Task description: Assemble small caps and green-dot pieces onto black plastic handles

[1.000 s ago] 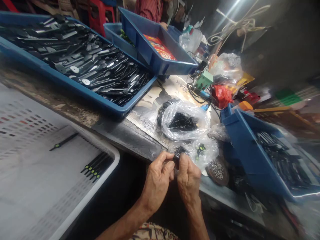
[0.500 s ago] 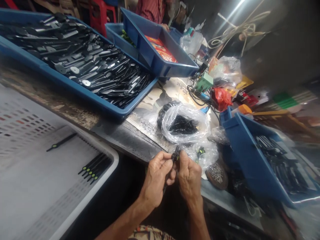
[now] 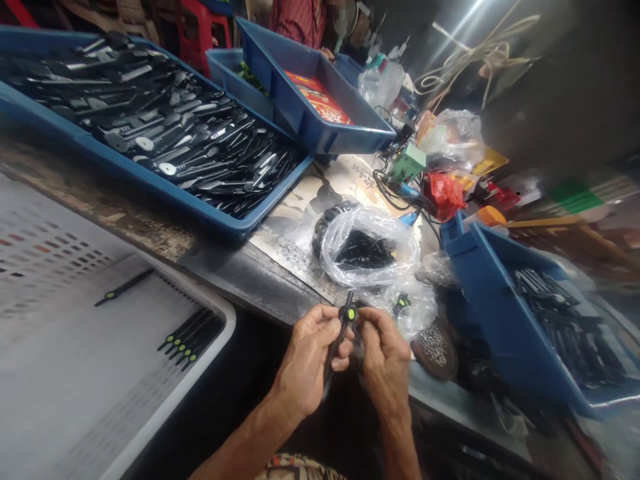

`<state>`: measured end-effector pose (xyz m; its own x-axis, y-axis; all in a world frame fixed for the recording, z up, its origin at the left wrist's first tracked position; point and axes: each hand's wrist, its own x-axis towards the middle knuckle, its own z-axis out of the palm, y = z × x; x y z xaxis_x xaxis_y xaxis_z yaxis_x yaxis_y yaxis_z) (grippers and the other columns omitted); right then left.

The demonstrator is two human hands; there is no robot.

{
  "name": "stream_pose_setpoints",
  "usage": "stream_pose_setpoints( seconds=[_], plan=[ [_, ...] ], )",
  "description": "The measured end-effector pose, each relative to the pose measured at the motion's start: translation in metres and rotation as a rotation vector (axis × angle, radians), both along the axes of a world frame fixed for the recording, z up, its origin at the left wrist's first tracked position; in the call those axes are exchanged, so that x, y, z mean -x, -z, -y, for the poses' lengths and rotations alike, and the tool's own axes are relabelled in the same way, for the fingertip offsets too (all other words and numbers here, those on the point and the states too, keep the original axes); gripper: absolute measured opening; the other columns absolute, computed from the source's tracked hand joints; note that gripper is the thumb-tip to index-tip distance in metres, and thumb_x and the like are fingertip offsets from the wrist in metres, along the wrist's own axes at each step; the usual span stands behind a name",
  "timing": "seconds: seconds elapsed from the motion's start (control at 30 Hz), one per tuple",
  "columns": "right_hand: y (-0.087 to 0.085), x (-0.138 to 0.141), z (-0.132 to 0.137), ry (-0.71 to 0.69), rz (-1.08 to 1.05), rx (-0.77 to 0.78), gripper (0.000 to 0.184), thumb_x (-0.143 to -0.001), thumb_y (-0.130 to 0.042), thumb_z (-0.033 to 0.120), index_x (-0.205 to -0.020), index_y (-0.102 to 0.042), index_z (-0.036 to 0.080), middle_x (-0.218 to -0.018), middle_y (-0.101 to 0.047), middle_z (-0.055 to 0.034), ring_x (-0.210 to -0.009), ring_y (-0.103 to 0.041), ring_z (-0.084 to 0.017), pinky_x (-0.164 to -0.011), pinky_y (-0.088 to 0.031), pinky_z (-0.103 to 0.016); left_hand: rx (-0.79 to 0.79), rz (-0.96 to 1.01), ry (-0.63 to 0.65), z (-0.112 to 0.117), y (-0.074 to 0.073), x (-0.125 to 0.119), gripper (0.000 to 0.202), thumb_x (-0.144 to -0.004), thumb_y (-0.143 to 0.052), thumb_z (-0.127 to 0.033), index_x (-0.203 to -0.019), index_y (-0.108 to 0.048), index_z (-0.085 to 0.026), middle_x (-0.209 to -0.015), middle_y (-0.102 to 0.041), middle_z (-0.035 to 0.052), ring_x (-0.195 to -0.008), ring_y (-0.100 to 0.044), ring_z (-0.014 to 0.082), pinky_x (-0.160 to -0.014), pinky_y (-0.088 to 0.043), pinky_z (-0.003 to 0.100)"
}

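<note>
Okay, the left hand [image 3: 306, 357] is gripping a slim black handle [image 3: 340, 340] with a neon-green dot, wrapped round the shaft, while the right hand [image 3: 385, 360] is pinching it near the dotted end, just over the workbench [image 3: 250, 283] edge. A clear plastic bag [image 3: 415, 313] of green-dotted parts is sitting just beside the right hand, with a bigger bag [image 3: 367, 250] of black parts behind it. To the left, dotted handles [image 3: 190, 337] are lying in a white plastic crate [image 3: 220, 313], and a blue tray [image 3: 150, 190] is holding loose black tools [image 3: 160, 133].
</note>
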<state>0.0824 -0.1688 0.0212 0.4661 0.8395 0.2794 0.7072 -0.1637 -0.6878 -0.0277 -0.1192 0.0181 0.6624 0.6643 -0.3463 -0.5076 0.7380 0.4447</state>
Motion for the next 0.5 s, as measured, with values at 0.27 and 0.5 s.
stream_pose_setpoints(
  seconds=[0.27, 0.5],
  plan=[
    [0.0029, 0.0003, 0.0027, -0.022, -0.025, -0.011, 0.020, -0.083, -0.039, 0.012, -0.070, -0.052, 0.019, -0.071, -0.053, -0.0008, -0.068, -0.052, -0.015, -0.066, -0.042, -0.028, -0.005, 0.012, -0.015, 0.0015, 0.0024, -0.0021, 0.003, -0.083, -0.049, -0.016, -0.084, -0.048, -0.013, -0.071, -0.051, 0.0010, -0.055, -0.044, 0.0064, -0.046, -0.026, 0.017],
    [0.0051, 0.0022, 0.0017, 0.005, -0.012, -0.034, 0.021, -0.080, -0.036, 0.010, -0.070, -0.052, 0.019, -0.070, -0.053, -0.0011, -0.065, -0.051, -0.015, -0.061, -0.040, -0.027, -0.005, 0.008, -0.026, -0.0005, 0.0025, -0.0023, 0.004, -0.082, -0.050, -0.017, -0.082, -0.048, -0.014, -0.071, -0.052, 0.0016, -0.054, -0.044, 0.0068, -0.045, -0.026, 0.017]
  ],
)
